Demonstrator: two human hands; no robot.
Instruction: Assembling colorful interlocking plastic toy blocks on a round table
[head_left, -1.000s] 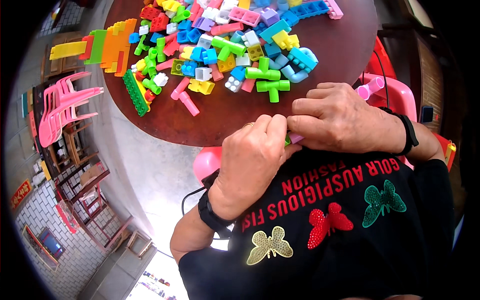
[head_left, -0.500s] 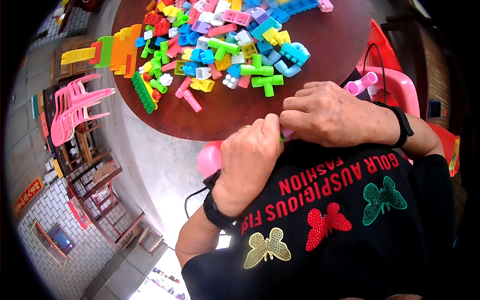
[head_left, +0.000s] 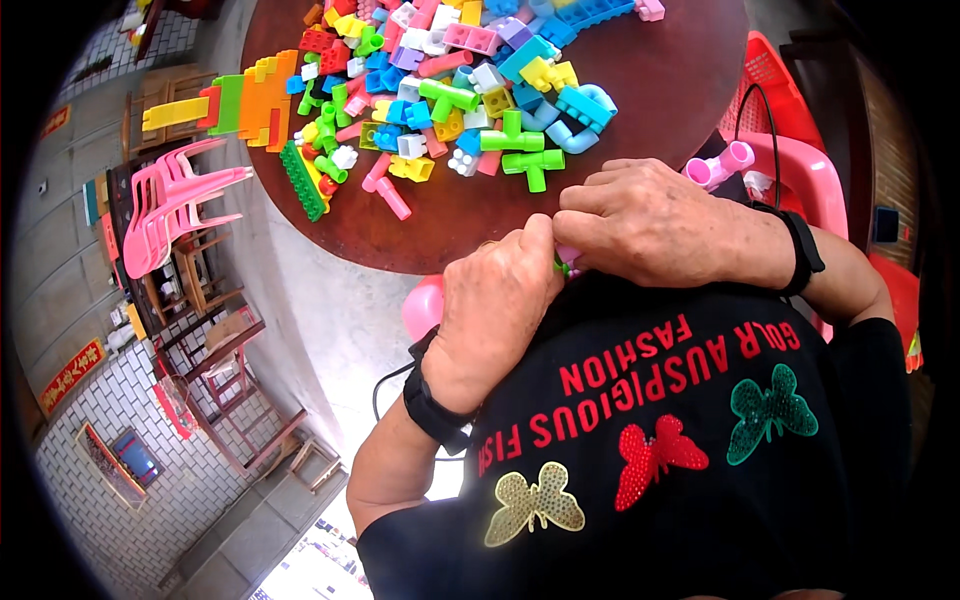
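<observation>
My left hand [head_left: 500,298] and my right hand [head_left: 638,222] are closed and meet knuckle to knuckle at the table's near edge, in front of the black shirt. Between them a small bit of a pink and green toy pipe piece [head_left: 569,262] shows; my fingers hide most of it, so its full shape cannot be made out. Closest to my hands on the tabletop lies a green T-shaped pipe piece [head_left: 535,163]. A pink pipe piece [head_left: 718,166] with open ends sticks up beyond my right forearm; what it joins to is hidden.
The round brown table [head_left: 400,240] bears a heap of colourful building blocks [head_left: 440,95]. A stepped row of yellow, green and orange blocks [head_left: 230,105] reaches past its left edge. At the right stand a pink plastic chair [head_left: 810,180] and a red basket [head_left: 770,85]. Stacked pink chairs [head_left: 165,205] are left.
Both hands have shifted slightly up and left, still pressed together around the toy pipe piece. The view has turned a little, so the table and room appear moved to the right.
</observation>
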